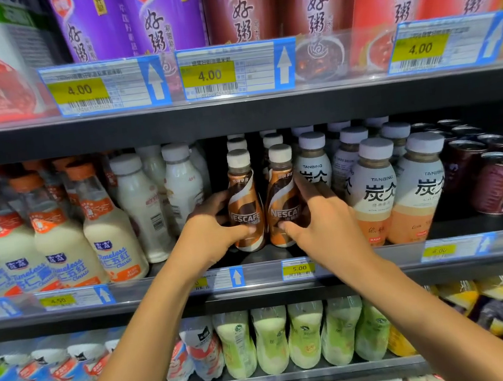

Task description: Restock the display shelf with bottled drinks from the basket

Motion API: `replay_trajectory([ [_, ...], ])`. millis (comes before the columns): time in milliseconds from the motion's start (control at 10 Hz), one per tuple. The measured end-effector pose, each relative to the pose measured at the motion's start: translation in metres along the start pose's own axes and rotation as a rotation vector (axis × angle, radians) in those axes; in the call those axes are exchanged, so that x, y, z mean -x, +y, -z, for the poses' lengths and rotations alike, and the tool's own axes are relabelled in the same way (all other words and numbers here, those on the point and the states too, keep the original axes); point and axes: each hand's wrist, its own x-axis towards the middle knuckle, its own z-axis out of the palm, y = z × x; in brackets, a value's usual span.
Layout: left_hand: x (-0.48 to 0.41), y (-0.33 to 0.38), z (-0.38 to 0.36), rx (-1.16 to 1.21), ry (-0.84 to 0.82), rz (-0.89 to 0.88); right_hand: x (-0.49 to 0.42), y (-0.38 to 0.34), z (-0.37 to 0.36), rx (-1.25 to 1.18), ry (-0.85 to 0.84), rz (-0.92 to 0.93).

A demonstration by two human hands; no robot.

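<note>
Crowding the middle shelf (475, 267) well to the left of both grips, cream bottles with orange caps (109, 233) are standing in rows. White milk bottles (143, 210) are standing just beside the left grip, close to the back of the fingers.

The left hand (214, 229) is reaching over the shelf lip and wrapping the left coffee bottle (244, 204). Its fingers are curling round the bottle's left side and its thumb is pressing across the lower front of the label. That bottle is standing upright on the middle shelf, near the front edge.

Just right of this grip, the right coffee bottle (283, 199) is standing upright too. The two brown bottles are sitting side by side, very nearly touching; whether they are meeting I cannot tell. The right hand (320, 223) is gripping it in mirror fashion, fingers curling round the right side and thumb lying on the lower front.

Behind both grips, more white-capped bottles (272, 140) of the same kind are lining up in two rows towards the back. Just under the right grip, a yellow price tag (298, 268) is showing 5.00 on the shelf strip.

Just right of the right grip, Tanbing latte bottles (371, 194) with pale caps are standing, the nearest close against the fingers. Dark cans (496, 179) are sitting well beyond them.

Above the grips, porridge cups (165, 17) are filling the upper shelf (234, 116); below them, pale green bottles (270, 340) are standing.
</note>
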Motion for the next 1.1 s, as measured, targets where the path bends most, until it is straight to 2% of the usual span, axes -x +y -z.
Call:
replay_trajectory([
  [400, 0.002, 0.008, -0.001, -0.048, 0.029, 0.038, 0.003, -0.002, 0.005, 0.004, -0.036, 0.021],
  [800, 0.015, 0.036, -0.017, -0.454, 0.144, 0.099, 0.000, 0.006, 0.011, -0.013, -0.092, 0.084],
  [900, 0.023, 0.046, -0.021, -0.598, 0.185, 0.176, 0.000, 0.008, 0.022, -0.045, -0.108, 0.085],
  [1000, 0.040, 0.059, -0.022, -0.750, 0.279, 0.140, 0.006, 0.011, 0.045, 0.009, -0.052, 0.173],
  [1100, 0.066, 0.080, -0.020, -0.783, 0.295, -0.012, 0.023, 0.016, 0.068, 0.054, 0.032, 0.250],
])
